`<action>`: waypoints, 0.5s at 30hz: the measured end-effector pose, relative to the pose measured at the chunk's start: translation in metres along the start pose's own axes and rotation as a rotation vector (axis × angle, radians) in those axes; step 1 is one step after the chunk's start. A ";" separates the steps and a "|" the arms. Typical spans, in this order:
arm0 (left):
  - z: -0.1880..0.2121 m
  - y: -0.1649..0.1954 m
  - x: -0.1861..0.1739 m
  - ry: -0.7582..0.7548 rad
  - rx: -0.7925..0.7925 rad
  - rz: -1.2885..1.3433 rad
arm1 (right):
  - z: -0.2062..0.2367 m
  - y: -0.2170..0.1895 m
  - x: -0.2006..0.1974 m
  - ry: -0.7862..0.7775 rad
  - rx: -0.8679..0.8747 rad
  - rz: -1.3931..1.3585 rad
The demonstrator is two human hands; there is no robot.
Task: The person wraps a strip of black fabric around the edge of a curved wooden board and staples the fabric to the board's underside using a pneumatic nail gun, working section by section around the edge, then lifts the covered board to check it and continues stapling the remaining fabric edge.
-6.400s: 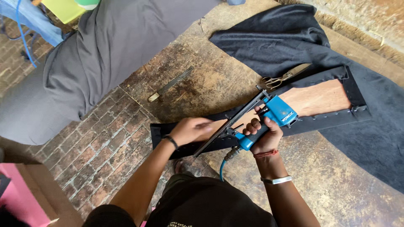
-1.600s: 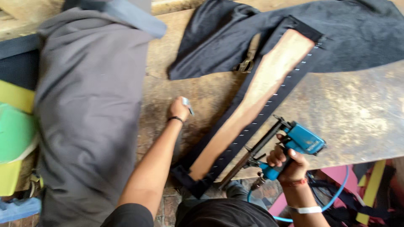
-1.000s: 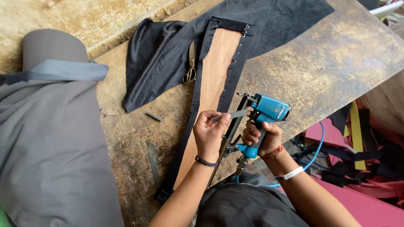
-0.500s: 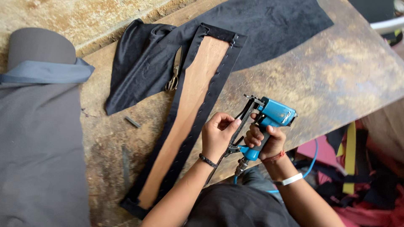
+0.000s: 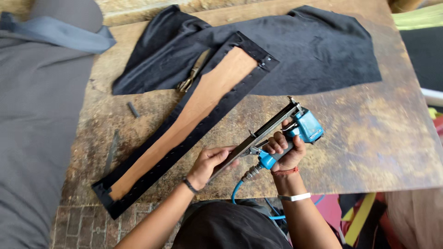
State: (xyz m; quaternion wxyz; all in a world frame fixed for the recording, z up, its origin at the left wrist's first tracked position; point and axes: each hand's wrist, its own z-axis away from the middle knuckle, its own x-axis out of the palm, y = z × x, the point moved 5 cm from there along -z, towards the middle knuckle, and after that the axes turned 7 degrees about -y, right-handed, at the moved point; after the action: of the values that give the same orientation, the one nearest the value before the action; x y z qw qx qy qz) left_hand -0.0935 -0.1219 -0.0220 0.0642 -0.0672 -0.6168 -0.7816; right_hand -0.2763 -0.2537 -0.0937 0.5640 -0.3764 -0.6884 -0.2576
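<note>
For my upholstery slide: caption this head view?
Both hands grip a blue staple gun beside a fabric-edged wooden panel.

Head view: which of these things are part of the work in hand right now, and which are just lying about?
In hand:
- blue staple gun, gripped by the right hand
- its long metal magazine, held by the left hand
- blue air hose at the gun's base

Lying about:
- wooden board edged in black fabric
- loose black cloth
- scissors
- grey cushion
- small dark strips
</note>
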 end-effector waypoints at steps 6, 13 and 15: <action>-0.038 -0.017 -0.022 0.196 -0.065 0.237 | -0.032 0.068 0.003 0.126 0.282 0.116; -0.049 -0.036 -0.058 0.131 -0.021 0.346 | -0.057 0.095 0.013 0.220 0.394 0.308; -0.066 -0.053 -0.085 0.203 -0.134 -0.119 | -0.058 0.090 0.002 0.363 0.379 0.510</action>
State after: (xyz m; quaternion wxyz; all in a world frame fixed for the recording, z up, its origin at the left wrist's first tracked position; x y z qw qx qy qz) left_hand -0.0216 -0.1721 -0.1035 0.0752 0.0447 -0.5562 -0.8264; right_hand -0.1694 -0.2459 -0.0850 0.7830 -0.3728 -0.4964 -0.0390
